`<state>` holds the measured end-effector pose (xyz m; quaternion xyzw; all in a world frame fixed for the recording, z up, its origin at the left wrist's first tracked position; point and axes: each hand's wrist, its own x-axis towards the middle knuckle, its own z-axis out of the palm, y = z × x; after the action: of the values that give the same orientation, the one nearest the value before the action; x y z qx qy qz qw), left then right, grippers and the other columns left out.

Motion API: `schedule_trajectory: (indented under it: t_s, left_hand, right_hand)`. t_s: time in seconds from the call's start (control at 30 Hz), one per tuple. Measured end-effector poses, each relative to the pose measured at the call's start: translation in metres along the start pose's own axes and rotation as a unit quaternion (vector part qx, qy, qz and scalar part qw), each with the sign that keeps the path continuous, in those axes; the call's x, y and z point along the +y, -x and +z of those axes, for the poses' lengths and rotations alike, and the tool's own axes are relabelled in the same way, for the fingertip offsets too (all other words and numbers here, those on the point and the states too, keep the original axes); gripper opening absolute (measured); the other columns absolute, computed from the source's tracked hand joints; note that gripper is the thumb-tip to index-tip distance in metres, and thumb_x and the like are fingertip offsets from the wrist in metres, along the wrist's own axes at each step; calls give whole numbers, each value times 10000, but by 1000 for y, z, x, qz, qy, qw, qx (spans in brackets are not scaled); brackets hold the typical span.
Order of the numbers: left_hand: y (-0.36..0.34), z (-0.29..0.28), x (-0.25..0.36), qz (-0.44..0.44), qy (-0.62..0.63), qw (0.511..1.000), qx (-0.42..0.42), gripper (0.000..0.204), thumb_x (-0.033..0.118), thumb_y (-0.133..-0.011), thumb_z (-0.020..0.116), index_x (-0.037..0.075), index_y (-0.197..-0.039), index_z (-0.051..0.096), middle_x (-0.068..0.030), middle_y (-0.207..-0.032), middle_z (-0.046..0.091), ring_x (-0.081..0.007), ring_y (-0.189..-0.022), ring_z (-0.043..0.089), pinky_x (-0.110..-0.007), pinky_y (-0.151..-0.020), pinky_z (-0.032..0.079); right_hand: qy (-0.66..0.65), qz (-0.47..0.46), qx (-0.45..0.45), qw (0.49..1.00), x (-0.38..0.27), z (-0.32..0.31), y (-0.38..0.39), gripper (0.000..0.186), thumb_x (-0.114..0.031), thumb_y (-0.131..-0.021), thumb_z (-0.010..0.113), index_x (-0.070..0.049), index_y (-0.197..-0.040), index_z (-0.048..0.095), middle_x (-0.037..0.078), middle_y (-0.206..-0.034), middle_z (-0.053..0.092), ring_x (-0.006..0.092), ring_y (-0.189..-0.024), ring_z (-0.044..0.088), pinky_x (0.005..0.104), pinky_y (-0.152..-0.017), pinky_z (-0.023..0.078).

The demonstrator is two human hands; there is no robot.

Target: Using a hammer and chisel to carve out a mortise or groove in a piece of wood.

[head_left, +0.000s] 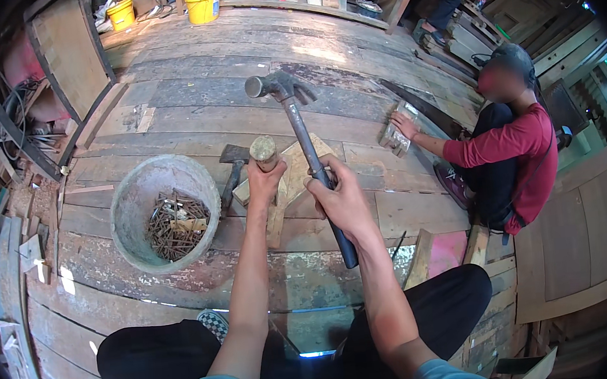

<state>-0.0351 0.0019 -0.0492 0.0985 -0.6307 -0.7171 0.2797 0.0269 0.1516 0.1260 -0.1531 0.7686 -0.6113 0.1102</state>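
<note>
My right hand [340,193] is wrapped round the dark grip of a claw hammer [294,121], its head raised toward the far side. In my left hand [265,182] is a thick, round-topped wooden handle [263,149], held upright with its worn end up. The lower end of that tool is hidden by my fingers and the wood. Beneath both hands lie light wooden pieces [307,154], one across another, on the plank floor. Just left of them rests a second tool with a dark metal head [234,154].
A grey bucket [120,222] holding many rusty nails stands left of my left arm. At the right a person in a red top [508,148] squats, one hand on a wooden block [395,140]. Yellow buckets [203,7] stand at the back. A wooden panel [577,221] is at far right.
</note>
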Motion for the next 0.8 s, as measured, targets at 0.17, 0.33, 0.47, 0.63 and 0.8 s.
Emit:
schedule_trajectory:
  t_s: [0.17, 0.33, 0.47, 0.63, 0.8]
  left_hand:
    - [-4, -2, 4, -4, -8, 999, -35, 351, 159, -685, 730, -20, -931, 554, -83, -846, 614, -154, -754, 585, -303, -692, 475]
    - [5, 8, 27, -25, -3, 999, -46, 303, 143, -690, 708, -14, -899, 554, -77, -808, 605, -137, -741, 573, -296, -682, 469]
    - [1, 8, 16, -11, 10, 999, -47, 296, 128, -679, 706, -12, -891, 554, -78, -799, 607, -138, -744, 576, -296, -685, 470]
    - [4, 14, 15, 56, 16, 998, -29, 314, 107, -655, 709, -19, -895, 551, -88, -808, 611, -158, -755, 587, -304, -703, 475]
    - [7, 21, 22, 63, 15, 997, -39, 342, 102, -647, 708, -10, -936, 564, -92, -837, 625, -160, -772, 598, -303, -710, 476]
  right_hand:
    - [-57, -14, -4, 998, -19, -1, 6, 126, -50, -834, 592, -35, -879, 476, -13, -583, 450, 63, -408, 442, 216, -368, 348]
    - [-34, 46, -27, 998, -32, -11, 16, 139, -42, -824, 594, -34, -890, 472, -11, -580, 447, 58, -422, 444, 216, -374, 340]
    - [186, -73, 75, 977, -43, -22, 19, 185, -62, -766, 624, -19, -903, 508, 29, -588, 470, 93, -478, 453, 266, -448, 351]
    - [188, -149, 26, 970, -63, -40, 12, 139, -87, -790, 597, -18, -894, 535, 48, -586, 508, 133, -518, 465, 291, -507, 380]
    - [377, -112, -57, 918, -74, -50, 23, 194, -111, -820, 546, -20, -980, 486, 179, -651, 562, 339, -633, 592, 418, -607, 437]
